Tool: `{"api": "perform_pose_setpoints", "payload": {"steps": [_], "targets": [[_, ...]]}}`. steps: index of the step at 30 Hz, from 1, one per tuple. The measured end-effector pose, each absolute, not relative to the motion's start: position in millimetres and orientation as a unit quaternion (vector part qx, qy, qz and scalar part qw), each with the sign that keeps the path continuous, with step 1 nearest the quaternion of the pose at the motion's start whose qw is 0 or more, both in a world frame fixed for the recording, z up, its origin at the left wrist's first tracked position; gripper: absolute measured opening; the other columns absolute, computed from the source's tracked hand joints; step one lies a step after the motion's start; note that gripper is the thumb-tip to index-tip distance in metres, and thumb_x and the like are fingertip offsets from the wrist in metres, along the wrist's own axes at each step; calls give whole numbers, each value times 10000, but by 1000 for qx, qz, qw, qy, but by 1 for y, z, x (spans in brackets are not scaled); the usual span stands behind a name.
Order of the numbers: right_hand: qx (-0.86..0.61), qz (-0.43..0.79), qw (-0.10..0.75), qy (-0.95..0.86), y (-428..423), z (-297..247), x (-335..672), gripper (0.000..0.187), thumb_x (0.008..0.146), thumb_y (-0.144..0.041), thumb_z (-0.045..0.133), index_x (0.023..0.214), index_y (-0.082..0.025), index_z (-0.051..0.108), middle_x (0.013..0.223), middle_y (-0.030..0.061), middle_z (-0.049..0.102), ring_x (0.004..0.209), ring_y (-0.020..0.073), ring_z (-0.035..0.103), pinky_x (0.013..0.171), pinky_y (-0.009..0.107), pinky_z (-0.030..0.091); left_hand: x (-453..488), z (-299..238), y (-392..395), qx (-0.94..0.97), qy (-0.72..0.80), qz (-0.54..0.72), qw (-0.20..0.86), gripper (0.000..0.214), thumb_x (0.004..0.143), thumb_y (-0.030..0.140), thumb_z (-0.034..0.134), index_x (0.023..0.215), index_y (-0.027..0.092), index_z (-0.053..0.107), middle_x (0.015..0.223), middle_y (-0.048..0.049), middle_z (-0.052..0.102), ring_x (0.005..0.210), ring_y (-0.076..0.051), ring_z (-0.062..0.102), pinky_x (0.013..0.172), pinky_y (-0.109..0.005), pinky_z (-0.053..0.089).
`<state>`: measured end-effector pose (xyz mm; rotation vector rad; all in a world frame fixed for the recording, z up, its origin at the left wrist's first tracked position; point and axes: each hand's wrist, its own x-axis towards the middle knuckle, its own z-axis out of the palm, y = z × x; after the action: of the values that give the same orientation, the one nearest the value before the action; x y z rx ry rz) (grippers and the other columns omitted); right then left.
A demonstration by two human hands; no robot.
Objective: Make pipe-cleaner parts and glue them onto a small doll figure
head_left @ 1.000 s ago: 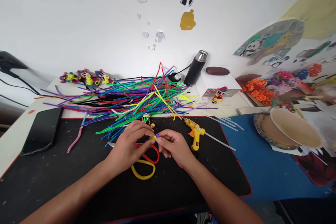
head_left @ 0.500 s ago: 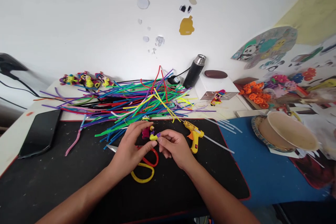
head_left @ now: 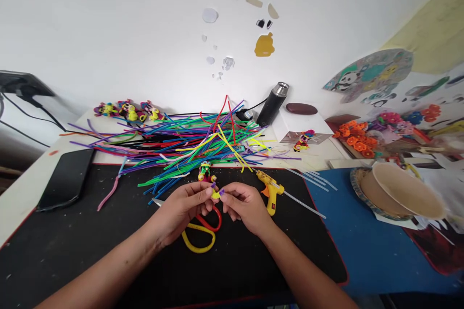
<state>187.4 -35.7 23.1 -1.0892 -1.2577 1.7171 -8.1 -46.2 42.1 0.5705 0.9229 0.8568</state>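
Between my two hands is a small yellow and purple pipe-cleaner piece [head_left: 216,194]. My left hand [head_left: 190,207] pinches its left end, and my right hand [head_left: 243,205] pinches its right end by a purple tip. Just beyond my fingers a small pipe-cleaner figure [head_left: 205,172] in magenta, yellow and green rests on the mat. Scissors [head_left: 197,239] with one red and one yellow handle lie under and beside my left hand, their blades partly covered by it. A yellow glue gun [head_left: 270,191] is to the right of my right hand.
Many coloured pipe cleaners [head_left: 174,142] lie heaped along the back of the black mat [head_left: 145,280]. A phone [head_left: 65,179] is at left. Several finished figures [head_left: 132,111], a black flask [head_left: 274,104], a white box [head_left: 308,125], glue sticks [head_left: 311,178] and a beige bowl [head_left: 402,188] surround the area.
My left fingers have closed in from above onto the piece's left end. The figure behind shows more fully now. The whole view has shifted slightly.
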Motion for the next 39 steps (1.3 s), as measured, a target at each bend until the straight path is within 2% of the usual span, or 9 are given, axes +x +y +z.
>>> {"api": "perform_pose_setpoints", "payload": {"steps": [6,10,17,23,30,34,39], "targets": [[-424,665,358,-500,-36,17,188,331,843,-495,782,905,-173,738,628,-20,658,422,79,479,411,214,314,-13,38,-46,306,466,396,730,357,644,380,982,869,163,809,780,-31,729,682,-137,624,623,-234,483],[-418,670,347,-506,-36,15,188,363,840,-523,780,920,-173,733,638,-18,663,425,83,487,421,219,328,-14,35,-47,317,475,396,719,327,641,372,977,828,164,808,763,-37,728,677,-149,626,610,-244,484],[-412,673,332,-516,-38,15,189,344,876,-511,762,905,-171,719,649,-21,659,442,83,498,433,217,336,-14,42,-46,278,465,398,740,342,601,373,996,784,157,803,705,-30,716,628,-120,605,580,-216,464],[-402,681,302,-533,-38,18,191,369,867,-539,766,890,-173,730,669,-11,672,455,86,500,452,223,356,-21,53,-40,304,464,333,762,356,590,392,987,769,150,798,696,-37,716,592,-120,591,575,-222,461],[-397,676,219,-581,-33,22,194,336,868,-513,775,876,-179,753,701,-2,685,499,105,532,480,226,403,-35,68,-32,461,453,188,739,265,698,429,888,769,187,806,692,-22,724,579,-139,575,592,-246,458],[-407,601,169,-667,-26,29,193,289,906,-469,756,849,-186,757,660,-19,656,502,104,520,485,222,360,-37,73,-28,537,453,118,702,221,744,415,832,807,204,814,659,8,696,579,-143,563,566,-233,410],[-406,516,135,-742,-13,43,191,309,933,-459,741,794,-184,730,566,-39,589,512,111,516,501,227,313,-35,67,-28,600,484,93,631,230,765,421,777,808,196,795,654,9,683,579,-149,549,544,-230,371]]}}
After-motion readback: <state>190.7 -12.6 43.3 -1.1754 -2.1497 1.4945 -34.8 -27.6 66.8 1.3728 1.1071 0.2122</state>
